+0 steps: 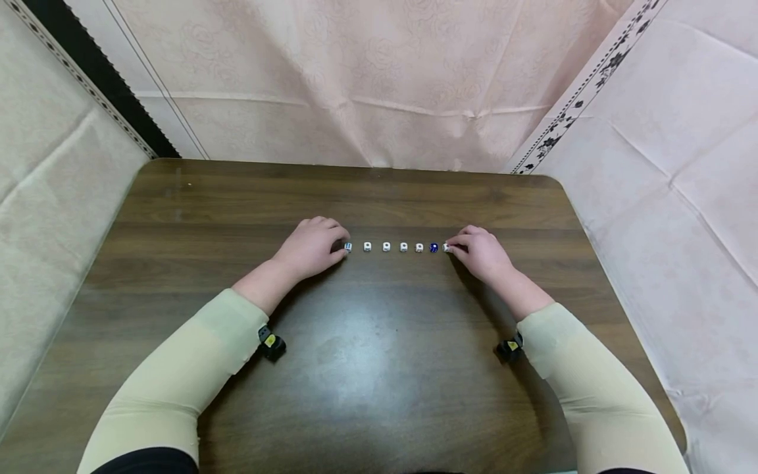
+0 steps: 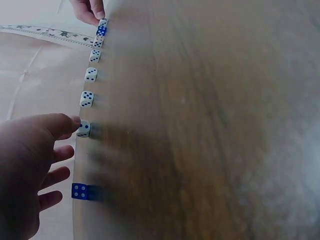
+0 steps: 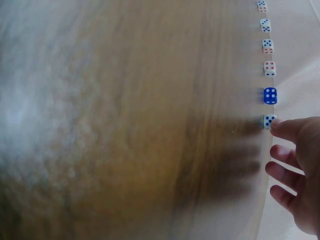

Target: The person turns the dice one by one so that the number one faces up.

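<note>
Several small dice stand in a straight row across the table, white ones with a blue die [image 1: 434,247] second from the right end. My left hand [image 1: 310,249] has its thumb and forefinger at a white die [image 2: 83,129] on the left. Another blue die [image 2: 80,191] sits beneath that hand's other fingers; the hand hides it in the head view. At the right end, my right hand [image 1: 482,255] pinches a white die [image 3: 269,122] near thumb and forefinger tips. Its remaining fingers are spread loosely. Untouched white dice [image 1: 386,247] stand between the hands, spaced apart.
The brown wood-grain table [image 1: 355,368] has rounded far corners. Pale cloth [image 1: 379,85] hangs behind it and at both sides. Each sleeve cuff carries a small black camera [image 1: 272,343].
</note>
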A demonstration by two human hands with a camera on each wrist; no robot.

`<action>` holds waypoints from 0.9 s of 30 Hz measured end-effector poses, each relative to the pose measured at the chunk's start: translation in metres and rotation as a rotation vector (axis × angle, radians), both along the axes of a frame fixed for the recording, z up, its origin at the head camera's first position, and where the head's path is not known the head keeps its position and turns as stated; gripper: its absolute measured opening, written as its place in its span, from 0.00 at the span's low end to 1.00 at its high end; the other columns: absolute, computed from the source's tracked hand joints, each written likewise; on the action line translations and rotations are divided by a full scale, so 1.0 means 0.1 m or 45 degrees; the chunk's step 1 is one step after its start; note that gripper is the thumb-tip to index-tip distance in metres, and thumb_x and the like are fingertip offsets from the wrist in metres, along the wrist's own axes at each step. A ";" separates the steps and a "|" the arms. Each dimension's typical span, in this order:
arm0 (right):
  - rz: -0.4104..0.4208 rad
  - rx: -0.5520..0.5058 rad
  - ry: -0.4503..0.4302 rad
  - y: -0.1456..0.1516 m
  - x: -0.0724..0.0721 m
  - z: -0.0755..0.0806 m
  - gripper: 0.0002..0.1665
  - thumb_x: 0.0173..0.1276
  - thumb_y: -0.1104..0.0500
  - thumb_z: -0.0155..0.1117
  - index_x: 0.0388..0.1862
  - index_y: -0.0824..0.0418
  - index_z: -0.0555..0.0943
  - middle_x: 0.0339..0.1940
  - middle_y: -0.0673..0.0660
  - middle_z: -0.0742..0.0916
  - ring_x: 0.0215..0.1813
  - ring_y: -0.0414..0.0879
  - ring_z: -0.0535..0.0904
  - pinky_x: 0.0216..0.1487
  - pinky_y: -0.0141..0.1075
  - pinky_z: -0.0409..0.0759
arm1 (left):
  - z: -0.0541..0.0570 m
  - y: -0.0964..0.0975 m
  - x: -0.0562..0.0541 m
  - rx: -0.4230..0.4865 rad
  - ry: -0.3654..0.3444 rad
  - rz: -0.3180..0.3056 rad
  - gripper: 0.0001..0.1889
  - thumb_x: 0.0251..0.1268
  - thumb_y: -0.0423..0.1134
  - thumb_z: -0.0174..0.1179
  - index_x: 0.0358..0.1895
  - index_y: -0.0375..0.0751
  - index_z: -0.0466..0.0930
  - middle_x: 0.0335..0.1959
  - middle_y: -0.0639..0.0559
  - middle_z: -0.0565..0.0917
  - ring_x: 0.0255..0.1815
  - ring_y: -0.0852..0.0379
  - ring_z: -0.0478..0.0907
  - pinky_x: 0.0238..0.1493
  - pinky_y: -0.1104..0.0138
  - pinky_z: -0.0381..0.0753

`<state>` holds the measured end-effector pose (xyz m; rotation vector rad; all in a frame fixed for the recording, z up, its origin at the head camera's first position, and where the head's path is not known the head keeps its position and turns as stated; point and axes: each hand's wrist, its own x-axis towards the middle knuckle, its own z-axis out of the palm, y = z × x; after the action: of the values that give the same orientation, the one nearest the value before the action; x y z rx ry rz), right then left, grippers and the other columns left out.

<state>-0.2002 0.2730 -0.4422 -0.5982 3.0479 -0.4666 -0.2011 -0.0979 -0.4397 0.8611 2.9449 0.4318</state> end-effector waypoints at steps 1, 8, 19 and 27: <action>-0.001 -0.002 -0.001 0.00 0.00 0.00 0.11 0.71 0.56 0.65 0.48 0.58 0.88 0.44 0.57 0.84 0.48 0.54 0.79 0.53 0.51 0.76 | 0.00 0.01 0.00 0.003 0.001 -0.006 0.14 0.71 0.48 0.60 0.53 0.47 0.83 0.55 0.48 0.80 0.62 0.45 0.72 0.64 0.47 0.65; -0.010 -0.001 -0.004 0.01 0.01 -0.01 0.11 0.72 0.56 0.65 0.48 0.58 0.88 0.44 0.57 0.83 0.48 0.54 0.79 0.52 0.50 0.77 | -0.02 0.06 -0.02 -0.020 0.022 0.015 0.10 0.71 0.46 0.60 0.49 0.49 0.83 0.54 0.49 0.80 0.61 0.44 0.72 0.64 0.47 0.66; -0.022 0.004 -0.010 0.01 0.00 0.00 0.11 0.70 0.55 0.66 0.47 0.57 0.88 0.44 0.56 0.83 0.48 0.54 0.79 0.52 0.50 0.77 | -0.02 0.08 -0.02 -0.014 0.006 0.039 0.09 0.72 0.45 0.59 0.48 0.49 0.84 0.54 0.49 0.80 0.62 0.44 0.71 0.64 0.48 0.66; -0.031 0.010 -0.015 0.00 0.00 0.00 0.11 0.72 0.55 0.65 0.48 0.57 0.88 0.44 0.56 0.83 0.48 0.54 0.79 0.53 0.50 0.76 | -0.05 0.10 -0.03 -0.006 0.019 0.079 0.11 0.73 0.45 0.56 0.49 0.50 0.85 0.54 0.50 0.81 0.61 0.43 0.72 0.64 0.48 0.66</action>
<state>-0.2006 0.2727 -0.4424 -0.5562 3.0474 -0.4573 -0.2039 -0.0880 -0.4442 0.7773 2.9917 0.4227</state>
